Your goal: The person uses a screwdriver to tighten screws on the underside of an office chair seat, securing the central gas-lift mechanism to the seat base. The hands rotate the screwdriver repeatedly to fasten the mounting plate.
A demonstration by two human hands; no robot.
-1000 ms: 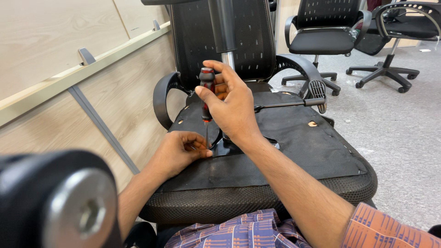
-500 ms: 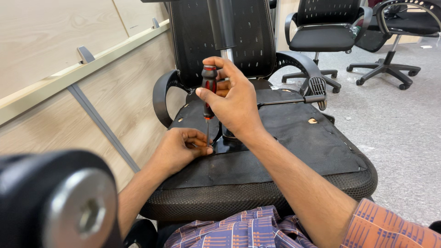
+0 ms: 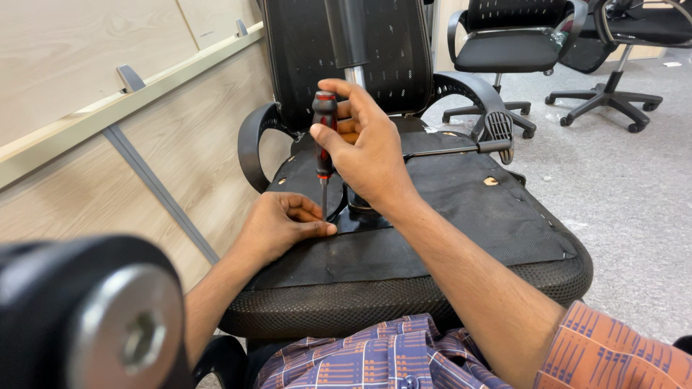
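Observation:
An overturned black office chair [image 3: 447,216] lies in front of me, its seat underside facing up. My right hand [image 3: 364,148] grips the black and red handle of a screwdriver [image 3: 324,140], held upright with its shaft pointing down at the seat's metal plate. My left hand [image 3: 281,223] rests on the seat underside beside the tip, fingers pinched close around it. Whatever sits under the tip is hidden by my fingers.
A black chair wheel with a silver hub [image 3: 86,317] fills the lower left corner. A wooden wall panel [image 3: 108,86] with a metal bracket runs along the left. Two more black office chairs [image 3: 519,43] stand on the grey carpet behind.
The view has shifted slightly. My right hand has turned a little on the screwdriver handle; the left hand has stayed at the tip.

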